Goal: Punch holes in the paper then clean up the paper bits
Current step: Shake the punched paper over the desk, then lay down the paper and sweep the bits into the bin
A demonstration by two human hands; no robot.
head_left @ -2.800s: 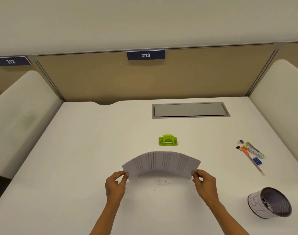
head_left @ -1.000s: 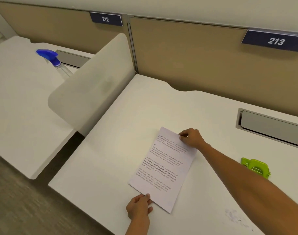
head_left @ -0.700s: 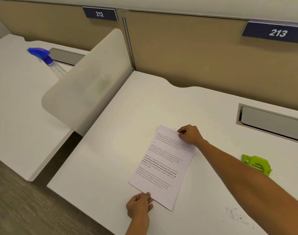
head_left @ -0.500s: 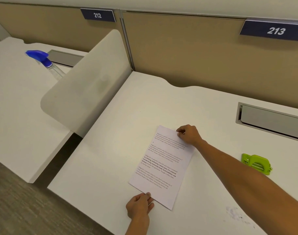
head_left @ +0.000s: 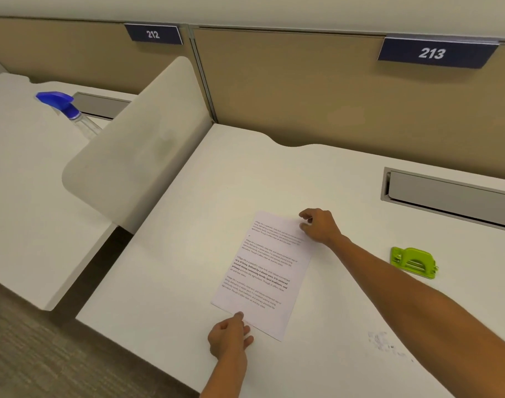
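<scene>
A printed sheet of paper [head_left: 267, 271] lies flat on the white desk [head_left: 245, 173], left of the middle. My left hand [head_left: 229, 336] pinches its near edge, thumb on top. Over the sheet's far right corner, my right hand [head_left: 319, 225] has thumb and forefinger apart and holds nothing. The green hole punch [head_left: 413, 262] sits on the desk to the right, beyond my right forearm. A small scatter of paper bits [head_left: 380, 340] lies near the front edge, under that forearm.
A rounded white divider [head_left: 136, 156] stands along the desk's left side. Beyond it, a blue-topped spray bottle [head_left: 67, 110] is on the neighbouring desk. A grey cable flap [head_left: 452, 193] is set in the desk at the back right. The tan partition carries signs 212 and 213.
The sheet was carried from the desk's middle and laid flat on the left. In the last half second my right hand's fingers opened off the far corner; my left hand kept its hold.
</scene>
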